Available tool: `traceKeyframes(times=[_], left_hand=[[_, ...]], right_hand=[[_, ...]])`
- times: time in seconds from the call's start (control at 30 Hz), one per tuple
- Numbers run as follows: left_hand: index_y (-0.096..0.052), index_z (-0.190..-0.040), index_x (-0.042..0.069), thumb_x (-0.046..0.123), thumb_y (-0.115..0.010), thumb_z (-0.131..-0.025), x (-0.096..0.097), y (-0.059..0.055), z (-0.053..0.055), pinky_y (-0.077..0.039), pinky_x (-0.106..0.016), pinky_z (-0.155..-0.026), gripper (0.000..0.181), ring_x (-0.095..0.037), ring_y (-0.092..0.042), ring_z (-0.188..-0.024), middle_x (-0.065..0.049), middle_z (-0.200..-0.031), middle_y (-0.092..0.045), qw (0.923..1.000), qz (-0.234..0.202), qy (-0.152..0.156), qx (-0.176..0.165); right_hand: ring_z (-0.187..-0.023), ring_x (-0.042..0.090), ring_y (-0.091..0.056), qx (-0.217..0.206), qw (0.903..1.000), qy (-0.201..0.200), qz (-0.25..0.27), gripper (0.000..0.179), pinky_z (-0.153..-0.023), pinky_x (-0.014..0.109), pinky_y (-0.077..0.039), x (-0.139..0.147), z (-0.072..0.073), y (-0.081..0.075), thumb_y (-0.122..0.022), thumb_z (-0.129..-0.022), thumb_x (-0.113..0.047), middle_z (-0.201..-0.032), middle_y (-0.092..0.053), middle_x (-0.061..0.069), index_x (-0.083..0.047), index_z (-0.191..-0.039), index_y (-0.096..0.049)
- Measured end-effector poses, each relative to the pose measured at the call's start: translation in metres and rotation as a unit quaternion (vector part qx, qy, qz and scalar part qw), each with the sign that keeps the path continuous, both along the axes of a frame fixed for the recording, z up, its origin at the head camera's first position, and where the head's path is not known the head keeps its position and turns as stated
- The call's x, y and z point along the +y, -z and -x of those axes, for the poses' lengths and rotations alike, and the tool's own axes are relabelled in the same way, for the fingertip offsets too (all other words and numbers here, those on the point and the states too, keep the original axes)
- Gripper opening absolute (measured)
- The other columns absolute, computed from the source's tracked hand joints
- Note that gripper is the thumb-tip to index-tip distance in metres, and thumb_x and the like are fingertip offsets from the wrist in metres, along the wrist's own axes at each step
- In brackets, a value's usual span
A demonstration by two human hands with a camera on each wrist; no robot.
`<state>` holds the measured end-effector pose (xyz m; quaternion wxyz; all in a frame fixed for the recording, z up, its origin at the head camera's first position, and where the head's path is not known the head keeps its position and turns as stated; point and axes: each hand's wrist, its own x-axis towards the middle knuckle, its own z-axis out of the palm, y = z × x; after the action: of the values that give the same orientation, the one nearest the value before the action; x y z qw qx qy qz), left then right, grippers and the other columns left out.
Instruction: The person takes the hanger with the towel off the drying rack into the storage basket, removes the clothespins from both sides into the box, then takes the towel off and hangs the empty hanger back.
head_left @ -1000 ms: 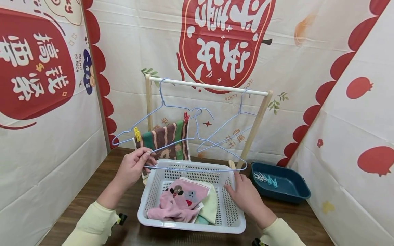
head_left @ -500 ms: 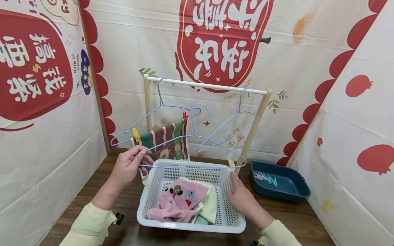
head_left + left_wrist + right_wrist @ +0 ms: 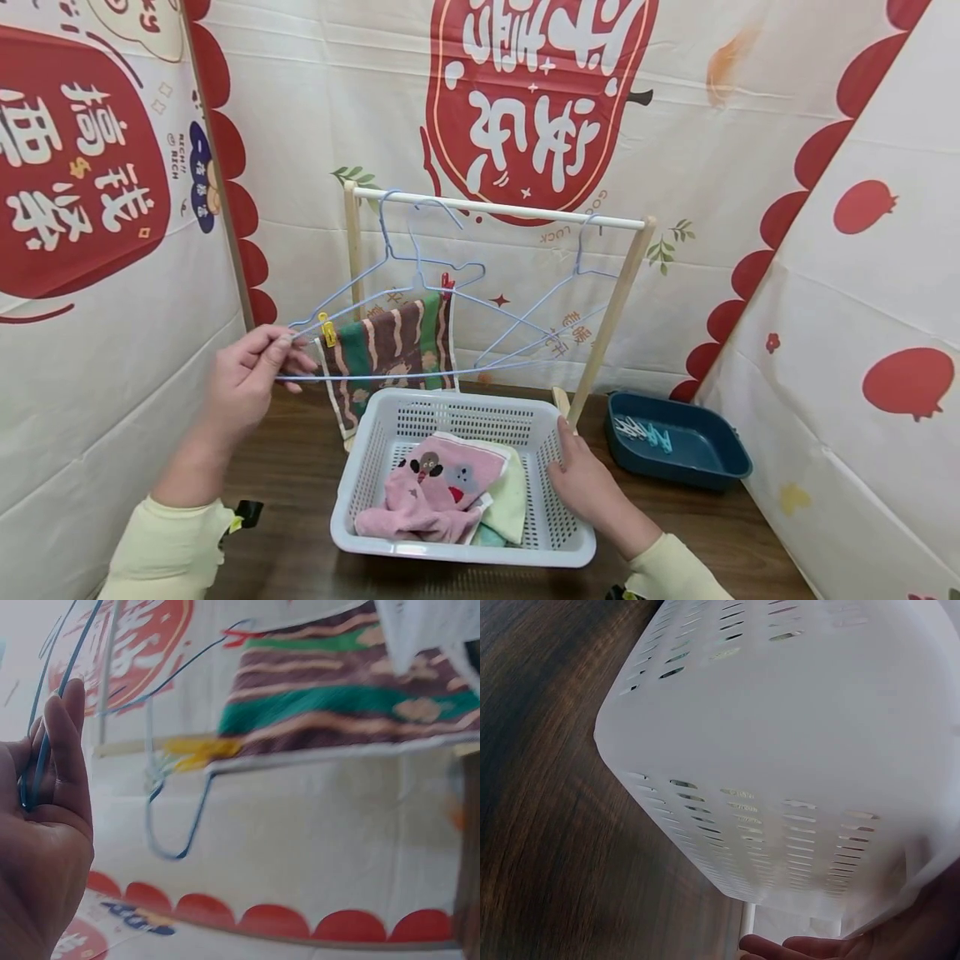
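My left hand [image 3: 251, 371] pinches one end of a blue wire clothes hanger [image 3: 375, 377]; its hook rises near the rack's bar. Behind it, a striped brown-and-green towel [image 3: 397, 346] hangs from another blue hanger [image 3: 384, 233], fixed by a yellow clothespin [image 3: 327, 331] and a red clothespin [image 3: 447, 283]. In the left wrist view the wire [image 3: 69, 664] passes between thumb and fingers. My right hand [image 3: 592, 487] grips the right rim of a white plastic basket [image 3: 465, 553], thumb inside and fingers outside. A pink towel [image 3: 420, 496] and a pale yellow-green cloth [image 3: 510, 500] lie in it.
A wooden rack with a white bar [image 3: 510, 209] stands behind the basket. One more blue hanger [image 3: 578, 246] hangs at its right end. Right of the rack sits a dark blue tub [image 3: 716, 458] holding several clothespins [image 3: 633, 428]. Printed cloth walls [image 3: 795, 350] enclose the table.
My left hand has moved left and up, carrying the hanger, whose hook now overlaps the rack's left part. My right hand has stayed at the basket rim.
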<state>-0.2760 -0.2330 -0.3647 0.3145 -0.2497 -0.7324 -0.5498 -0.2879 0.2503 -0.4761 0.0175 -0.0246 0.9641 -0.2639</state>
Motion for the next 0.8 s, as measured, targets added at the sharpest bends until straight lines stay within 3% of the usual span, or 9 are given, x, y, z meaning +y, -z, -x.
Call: traceKeyframes(times=[0.2, 0.33, 0.43, 0.6, 0.8], left_hand=[[-0.068, -0.121, -0.014, -0.002, -0.053, -0.115, -0.014, -0.021, -0.012, -0.063, -0.021, -0.066, 0.02, -0.011, -0.078, -0.081, 0.0, -0.095, -0.079, 0.9989, -0.024, -0.039, -0.005], [-0.066, -0.122, -0.014, 0.004, -0.052, -0.117, -0.012, -0.033, -0.016, -0.064, -0.02, -0.068, 0.024, -0.01, -0.078, -0.081, 0.0, -0.095, -0.079, 0.997, -0.041, -0.064, -0.012], [-0.068, -0.124, -0.01, 0.008, -0.054, -0.117, -0.006, -0.043, -0.015, -0.064, -0.02, -0.069, 0.024, -0.01, -0.078, -0.081, 0.001, -0.096, -0.079, 0.9958, -0.03, -0.086, -0.012], [-0.073, -0.123, -0.003, 0.01, -0.058, -0.116, 0.013, -0.059, -0.008, -0.064, -0.02, -0.069, 0.021, -0.009, -0.077, -0.08, -0.011, -0.097, -0.079, 0.9947, 0.003, -0.103, 0.0], [-0.074, -0.12, 0.0, 0.016, -0.058, -0.117, 0.041, -0.077, 0.011, -0.063, -0.019, -0.07, 0.023, -0.006, -0.076, -0.08, -0.016, -0.098, -0.079, 0.9955, 0.021, -0.092, 0.011]], right_hand=[[-0.157, 0.051, -0.04, 0.004, 1.0, 0.001, 0.004, 0.081, -0.118, 0.072, -0.04, 0.0, 0.001, 0.0, -0.056, -0.112, -0.022, -0.177, -0.026, 0.029, -0.008, -0.177, -0.012], [-0.156, 0.051, -0.041, 0.003, 1.0, 0.005, 0.007, 0.081, -0.117, 0.072, -0.042, -0.001, 0.001, 0.0, -0.057, -0.112, -0.022, -0.177, -0.027, 0.028, -0.009, -0.178, -0.011], [-0.156, 0.05, -0.042, 0.002, 0.9999, 0.007, 0.009, 0.081, -0.117, 0.072, -0.043, -0.001, 0.001, 0.001, -0.057, -0.112, -0.022, -0.177, -0.026, 0.028, -0.01, -0.178, -0.011], [-0.154, 0.051, -0.045, 0.001, 0.9999, 0.01, 0.007, 0.081, -0.114, 0.071, -0.046, -0.002, 0.001, 0.002, -0.057, -0.113, -0.023, -0.177, -0.027, 0.028, -0.01, -0.178, -0.011], [-0.155, 0.051, -0.043, -0.001, 0.9999, 0.012, 0.012, 0.081, -0.114, 0.072, -0.044, -0.002, 0.0, 0.002, -0.058, -0.112, -0.021, -0.177, -0.027, 0.028, -0.009, -0.178, -0.011]])
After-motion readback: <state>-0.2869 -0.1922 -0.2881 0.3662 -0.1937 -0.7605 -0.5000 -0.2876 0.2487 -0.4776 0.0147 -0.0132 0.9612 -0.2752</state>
